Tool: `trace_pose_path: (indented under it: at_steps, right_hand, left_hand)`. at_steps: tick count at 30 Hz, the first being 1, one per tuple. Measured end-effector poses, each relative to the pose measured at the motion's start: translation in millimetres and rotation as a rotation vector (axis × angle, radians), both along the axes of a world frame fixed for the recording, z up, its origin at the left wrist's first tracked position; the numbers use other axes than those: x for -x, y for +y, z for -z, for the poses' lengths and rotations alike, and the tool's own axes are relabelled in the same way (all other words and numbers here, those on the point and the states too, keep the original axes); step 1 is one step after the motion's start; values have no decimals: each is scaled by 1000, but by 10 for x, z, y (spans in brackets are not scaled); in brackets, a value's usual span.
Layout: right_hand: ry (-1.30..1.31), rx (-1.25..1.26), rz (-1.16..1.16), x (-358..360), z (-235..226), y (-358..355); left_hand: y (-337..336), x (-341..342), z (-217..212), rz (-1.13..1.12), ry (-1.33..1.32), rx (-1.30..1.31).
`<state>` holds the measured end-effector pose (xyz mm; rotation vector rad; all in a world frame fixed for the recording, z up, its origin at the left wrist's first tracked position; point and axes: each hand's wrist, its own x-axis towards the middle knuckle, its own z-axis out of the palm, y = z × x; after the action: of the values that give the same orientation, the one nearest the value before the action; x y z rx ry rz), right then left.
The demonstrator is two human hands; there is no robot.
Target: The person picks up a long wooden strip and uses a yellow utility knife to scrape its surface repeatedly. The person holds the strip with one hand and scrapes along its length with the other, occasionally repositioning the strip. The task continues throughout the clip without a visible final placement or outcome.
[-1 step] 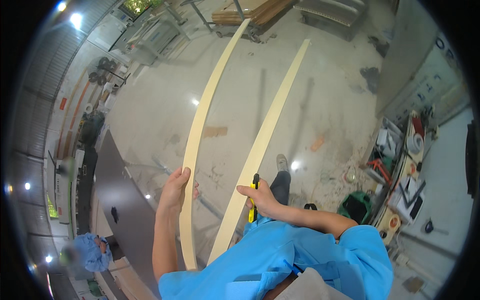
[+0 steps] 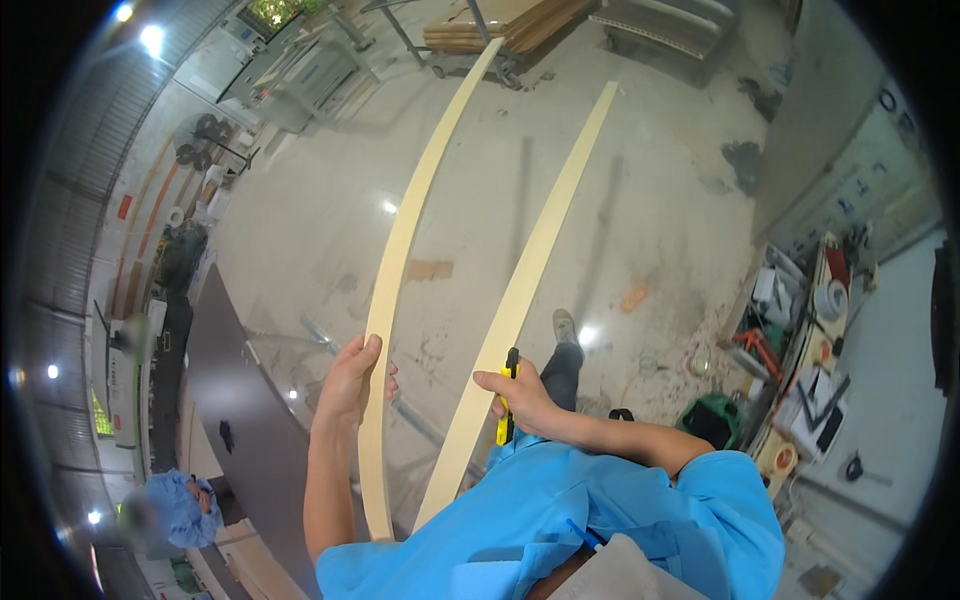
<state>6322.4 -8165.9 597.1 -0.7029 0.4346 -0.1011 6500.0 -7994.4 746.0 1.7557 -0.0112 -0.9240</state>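
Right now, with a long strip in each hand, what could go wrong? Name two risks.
The left strip is held low by the left hand, so its far end may swing into the cart. The right hand holds both the right strip and a yellow tool, so either might slip.

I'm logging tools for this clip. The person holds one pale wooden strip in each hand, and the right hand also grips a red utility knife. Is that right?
Not quite: the knife is yellow and black, not red, as the head view shows. The rest stands: the left hand holds the left strip, and the right hand holds the right strip along with the knife.
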Motion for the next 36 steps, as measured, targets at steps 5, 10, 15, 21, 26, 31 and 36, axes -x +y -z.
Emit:
trace_pose_path:
  at_steps: [5,10,15,21,26,31,36]
  right_hand:
    - [26,35,4,-1417,73,-1575]
    - [107,59,-13,-2442,-85,-2856]
    - [121,66,-25,-3425,38,-4080]
    - [66,42,-51,-4821,152,-5997]
    - [139,104,-89,-5820,83,-7411]
    - [217,194,-177,-6703,327,-8577]
    - [234,210,-171,-7861,609,-9897]
  left_hand:
    - [-1577,-1353,166,41,-15,64]
    - [-3177,-2557,109,82,59,90]
    - [-4688,-3696,386,70,80,-20]
    - [-6459,-5094,613,121,47,77]
    - [-7741,-6067,646,104,72,74]
    - [-8993,-6959,1141,85,88,86]
    - [-10444,-8193,1687,95,61,87]
